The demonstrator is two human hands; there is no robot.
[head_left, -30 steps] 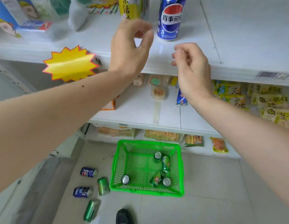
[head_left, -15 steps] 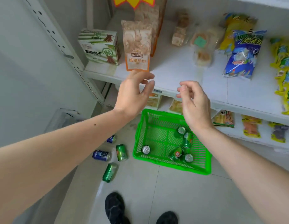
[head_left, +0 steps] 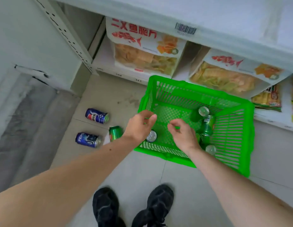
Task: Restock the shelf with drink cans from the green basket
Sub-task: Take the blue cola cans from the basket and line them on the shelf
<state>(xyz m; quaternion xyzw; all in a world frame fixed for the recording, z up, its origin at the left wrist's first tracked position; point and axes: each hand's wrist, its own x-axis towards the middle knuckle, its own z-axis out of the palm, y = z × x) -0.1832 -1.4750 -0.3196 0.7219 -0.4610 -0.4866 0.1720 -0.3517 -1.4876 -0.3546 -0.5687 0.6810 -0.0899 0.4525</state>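
The green basket (head_left: 247, 136) stands on the floor (head_left: 158, 174) with drink cans (head_left: 208, 125) inside; the left hand (head_left: 139, 126) and right hand (head_left: 183, 136) hover above it, both empty, fingers loosely curled.

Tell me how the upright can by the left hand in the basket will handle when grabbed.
The upright can stands on the green basket floor's open mesh, so it may tip if nudged. Its smooth metal side probably slips in a loose grip. It looks unopened, so likely heavy for its size.

Cans (head_left: 207, 126) lie in the basket (head_left: 247, 141) before the shelf (head_left: 224, 22); three more cans (head_left: 97, 115) lie on the floor (head_left: 142, 174) left of it.
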